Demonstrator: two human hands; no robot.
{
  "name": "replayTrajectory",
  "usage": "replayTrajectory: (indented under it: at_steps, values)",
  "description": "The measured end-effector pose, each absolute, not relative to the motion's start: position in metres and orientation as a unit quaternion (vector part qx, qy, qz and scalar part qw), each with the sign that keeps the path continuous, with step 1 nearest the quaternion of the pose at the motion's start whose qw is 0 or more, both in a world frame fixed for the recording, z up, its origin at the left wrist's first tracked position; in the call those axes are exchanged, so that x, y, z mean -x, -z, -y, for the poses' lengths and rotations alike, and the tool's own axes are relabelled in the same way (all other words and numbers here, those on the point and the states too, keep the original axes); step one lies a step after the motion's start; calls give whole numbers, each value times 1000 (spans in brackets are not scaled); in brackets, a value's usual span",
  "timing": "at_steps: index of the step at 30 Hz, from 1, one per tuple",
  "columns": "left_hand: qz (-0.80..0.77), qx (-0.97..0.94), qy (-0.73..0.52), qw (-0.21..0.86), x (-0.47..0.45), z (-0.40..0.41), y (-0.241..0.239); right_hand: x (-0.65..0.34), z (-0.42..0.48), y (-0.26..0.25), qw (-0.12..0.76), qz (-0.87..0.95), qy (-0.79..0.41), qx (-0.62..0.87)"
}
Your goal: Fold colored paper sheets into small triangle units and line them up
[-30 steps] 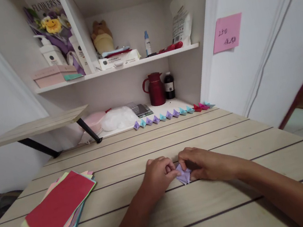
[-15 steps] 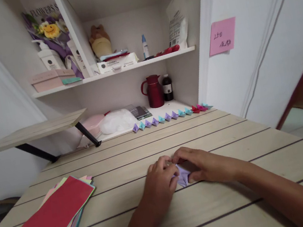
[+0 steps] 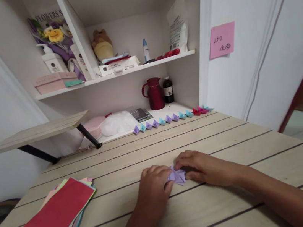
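A small folded piece of purple paper (image 3: 179, 177) lies on the wooden table between my two hands. My left hand (image 3: 155, 182) grips its left edge with thumb and fingers. At the right edge, my right hand (image 3: 199, 166) pinches the paper, its fingertips over the upper right part. The fingers cover the paper's side edges, while its creased middle and lower points show. Behind the hands, a row of small folded paper pieces (image 3: 168, 119) in purple, light blue, red and pink runs along the table's back edge.
A stack of coloured paper with a red sheet (image 3: 60, 218) on top lies at the left. A raised wooden shelf (image 3: 33, 134) on black legs stands behind it. At the back, a dark red jug (image 3: 155, 94) and a dark bottle (image 3: 168, 90) stand in the cabinet.
My left hand has shifted slightly left and its fingers have flattened down onto the paper's left side. More of the purple paper shows between the hands now.
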State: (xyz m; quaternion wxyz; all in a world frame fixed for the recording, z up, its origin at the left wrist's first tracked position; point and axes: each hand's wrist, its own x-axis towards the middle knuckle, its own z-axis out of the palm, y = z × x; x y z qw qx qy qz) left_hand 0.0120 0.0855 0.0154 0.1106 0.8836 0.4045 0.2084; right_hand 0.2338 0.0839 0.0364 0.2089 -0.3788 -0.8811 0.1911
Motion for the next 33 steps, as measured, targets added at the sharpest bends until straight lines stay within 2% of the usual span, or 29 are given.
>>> replayTrajectory:
  at_steps: [9, 19, 26, 33]
  values:
    - [-432, -871, -206, 112, -15, -81, -16, -223, -85, -27, 261, 861, -171, 401]
    - [-522, -771, -296, 215, -26, -85, -8, -220, -84, -25, 272, 867, -193, 369]
    - [-597, -722, -296, 188, -37, -88, -8, -224, -83, -30, 252, 871, -204, 370]
    - [-605, -735, -268, 147, -35, -87, -12, -226, -84, -31, 242, 870, -205, 376]
